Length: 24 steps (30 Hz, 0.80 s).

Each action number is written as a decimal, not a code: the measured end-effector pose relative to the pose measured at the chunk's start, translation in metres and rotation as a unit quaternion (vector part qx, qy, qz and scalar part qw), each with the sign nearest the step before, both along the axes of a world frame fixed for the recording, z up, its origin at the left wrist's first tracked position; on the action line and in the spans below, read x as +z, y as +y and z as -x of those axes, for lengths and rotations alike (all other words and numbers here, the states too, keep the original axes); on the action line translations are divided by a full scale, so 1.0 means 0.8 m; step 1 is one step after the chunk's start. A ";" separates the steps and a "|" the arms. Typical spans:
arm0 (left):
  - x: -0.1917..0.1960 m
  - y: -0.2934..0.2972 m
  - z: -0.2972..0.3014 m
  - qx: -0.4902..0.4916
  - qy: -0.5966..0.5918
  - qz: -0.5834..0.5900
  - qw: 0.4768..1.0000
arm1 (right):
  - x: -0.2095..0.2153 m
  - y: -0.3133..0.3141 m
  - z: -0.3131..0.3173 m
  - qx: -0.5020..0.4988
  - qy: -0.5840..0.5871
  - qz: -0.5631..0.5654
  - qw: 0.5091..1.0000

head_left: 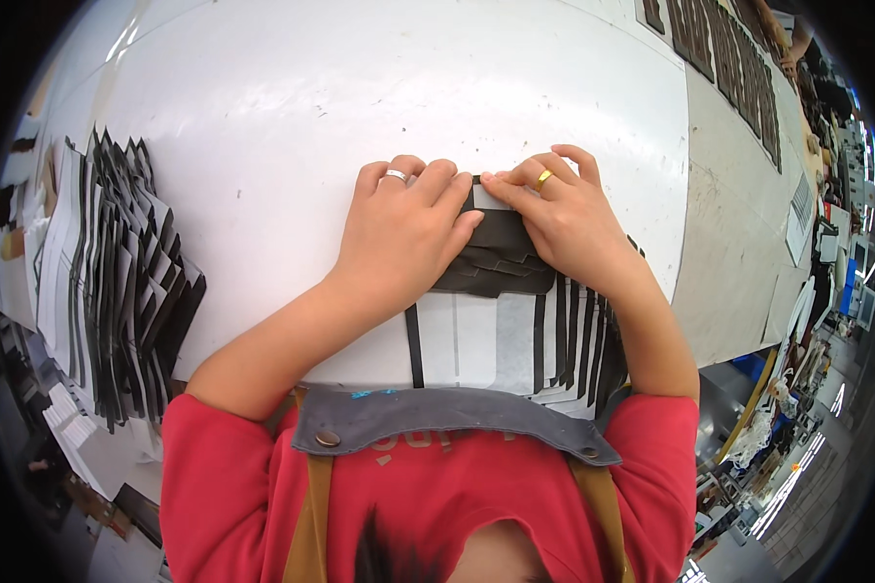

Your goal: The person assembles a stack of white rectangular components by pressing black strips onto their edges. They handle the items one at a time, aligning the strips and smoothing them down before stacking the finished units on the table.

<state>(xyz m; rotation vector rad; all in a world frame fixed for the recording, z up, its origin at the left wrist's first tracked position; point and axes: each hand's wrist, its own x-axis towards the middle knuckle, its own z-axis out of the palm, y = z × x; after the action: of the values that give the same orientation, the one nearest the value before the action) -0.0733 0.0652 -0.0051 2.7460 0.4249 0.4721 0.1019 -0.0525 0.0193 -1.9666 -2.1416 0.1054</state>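
Both my hands meet at the far edge of a black-edged white panel [481, 197] on the white table. My left hand [399, 228] is closed, its bent fingers pressing on the panel's far left edge, a silver ring on one finger. My right hand [572, 216], with a gold ring, pinches the black edging beside the left fingertips. Between the hands lies a black layered piece [496, 255] with overlapping flaps; the hands partly cover it. Nearer to me, several more white panels with black edges [569, 335] lie fanned out beneath, reaching toward my apron.
A tall fanned pile of black-edged white panels [131, 282] stands at the table's left. Rows of dark strips [724, 58] lie on a grey board at the far right. Beyond the right table edge are cluttered benches, and part of another person's arm [799, 44] shows at the upper right.
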 end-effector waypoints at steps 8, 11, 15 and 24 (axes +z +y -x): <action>0.001 -0.003 0.005 -0.013 0.026 -0.061 0.998 | 0.003 0.004 -0.001 -0.016 0.005 0.014 1.000; -0.001 -0.005 0.009 -0.013 0.000 -0.056 0.998 | 0.003 0.007 0.000 -0.025 0.014 0.028 0.999; 0.001 -0.005 0.008 -0.016 0.005 -0.080 0.997 | 0.001 0.006 -0.001 -0.007 0.010 0.020 1.000; 0.000 -0.009 0.004 0.002 0.030 -0.135 0.990 | -0.025 -0.002 0.001 -0.041 0.020 -0.091 0.995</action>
<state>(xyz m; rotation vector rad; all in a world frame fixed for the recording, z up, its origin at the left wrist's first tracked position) -0.0766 0.0576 -0.0053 3.0266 0.4069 0.4808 0.1011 -0.0542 -0.0006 -1.9282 -1.9658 -0.0614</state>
